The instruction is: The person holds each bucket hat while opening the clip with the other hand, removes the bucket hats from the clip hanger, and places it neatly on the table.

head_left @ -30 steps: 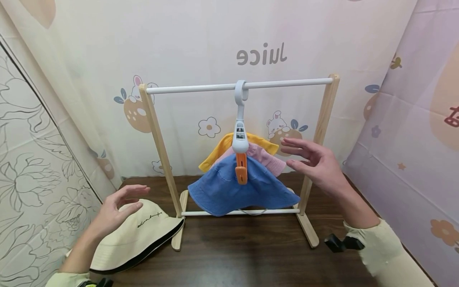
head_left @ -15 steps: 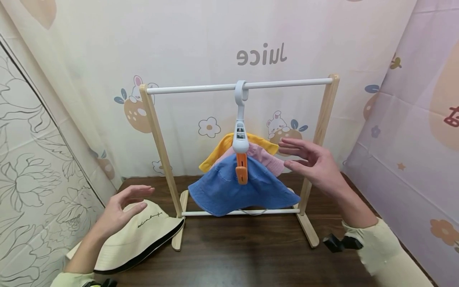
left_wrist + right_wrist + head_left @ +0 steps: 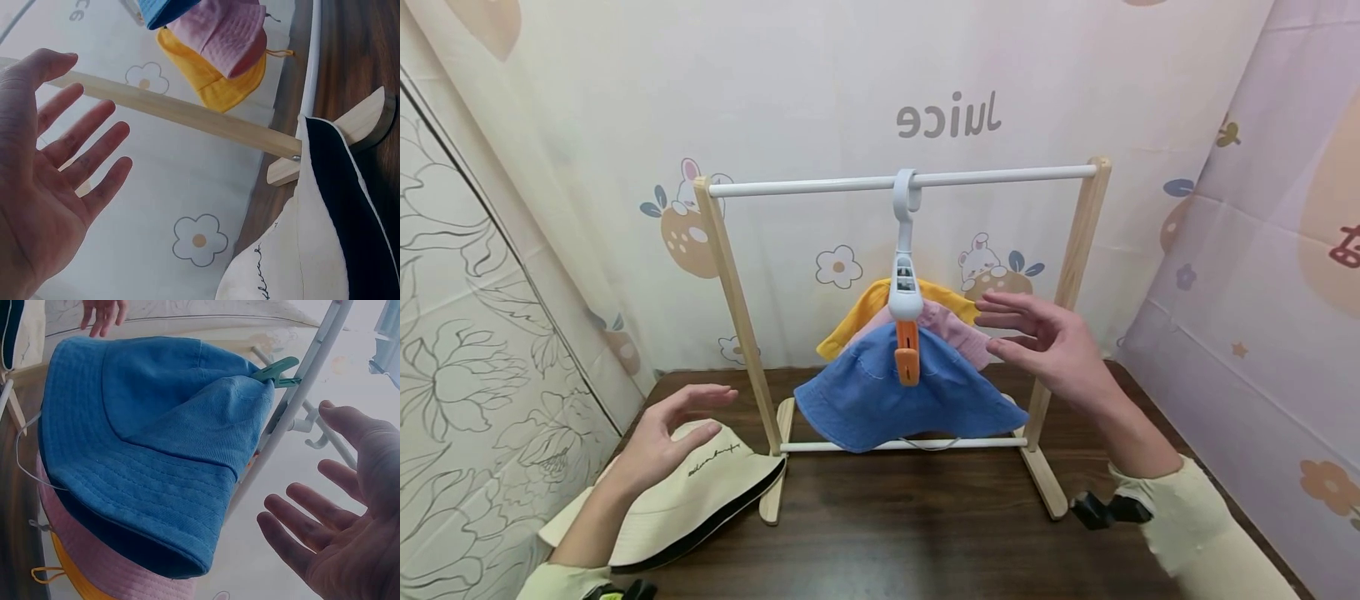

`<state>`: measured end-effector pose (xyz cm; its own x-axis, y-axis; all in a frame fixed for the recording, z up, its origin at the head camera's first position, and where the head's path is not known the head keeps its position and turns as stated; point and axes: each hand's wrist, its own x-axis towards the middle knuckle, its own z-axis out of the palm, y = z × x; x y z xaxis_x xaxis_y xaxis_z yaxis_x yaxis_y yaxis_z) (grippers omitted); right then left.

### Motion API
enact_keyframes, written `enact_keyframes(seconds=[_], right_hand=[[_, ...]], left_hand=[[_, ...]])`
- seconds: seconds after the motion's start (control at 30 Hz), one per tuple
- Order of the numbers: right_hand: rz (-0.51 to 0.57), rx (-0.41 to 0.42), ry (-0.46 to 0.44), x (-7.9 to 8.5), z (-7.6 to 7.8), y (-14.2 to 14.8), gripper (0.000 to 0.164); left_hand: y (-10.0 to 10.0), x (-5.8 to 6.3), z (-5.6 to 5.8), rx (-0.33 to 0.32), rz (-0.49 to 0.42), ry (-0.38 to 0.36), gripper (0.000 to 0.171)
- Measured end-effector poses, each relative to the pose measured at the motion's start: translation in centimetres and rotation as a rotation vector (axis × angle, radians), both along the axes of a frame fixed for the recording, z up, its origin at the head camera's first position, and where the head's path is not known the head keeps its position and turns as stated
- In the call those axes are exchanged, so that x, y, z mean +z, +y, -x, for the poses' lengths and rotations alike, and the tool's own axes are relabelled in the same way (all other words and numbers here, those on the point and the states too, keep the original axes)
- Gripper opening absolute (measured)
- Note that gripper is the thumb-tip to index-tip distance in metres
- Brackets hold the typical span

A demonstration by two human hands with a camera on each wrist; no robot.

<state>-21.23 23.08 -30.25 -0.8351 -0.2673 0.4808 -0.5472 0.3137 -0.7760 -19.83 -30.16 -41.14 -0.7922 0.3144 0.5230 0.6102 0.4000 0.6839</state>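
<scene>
Blue [image 3: 902, 396], pink [image 3: 964, 329] and yellow [image 3: 852, 321] bucket hats hang one behind another from a white clip hanger [image 3: 905, 275], hooked over the rack's top bar. An orange clip [image 3: 907, 354] lies over the blue hat's crown; the right wrist view shows a green clip [image 3: 278, 372] at that crown. My right hand [image 3: 1048, 342] is held up beside the pink hat's brim, fingers loosely spread, holding nothing. My left hand [image 3: 662, 437] hovers by a cream bucket hat [image 3: 700, 492] with a black underside and dark script; its relaxed fingers hold nothing.
The rack has wooden posts [image 3: 735, 321], a white top bar [image 3: 805, 186] and a lower bar, standing on a dark wooden table [image 3: 887, 533]. The cream hat's brim meets the rack's left foot [image 3: 771, 500]. Printed curtains [image 3: 805, 83] close off the back and sides.
My left hand has drifted right, towards the rack. The right hand has edged left, closer to the hanging hats. The hats and rack stay in place.
</scene>
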Motion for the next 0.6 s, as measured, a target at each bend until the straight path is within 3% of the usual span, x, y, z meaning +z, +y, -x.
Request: enact_keyframes(seconds=[0.6], right_hand=[[0.004, 0.019, -0.019, 0.3, 0.1, -1.4, 0.054]], left_hand=[[2.1, 0.6, 0.3, -0.044, 0.004, -0.001, 0.046]])
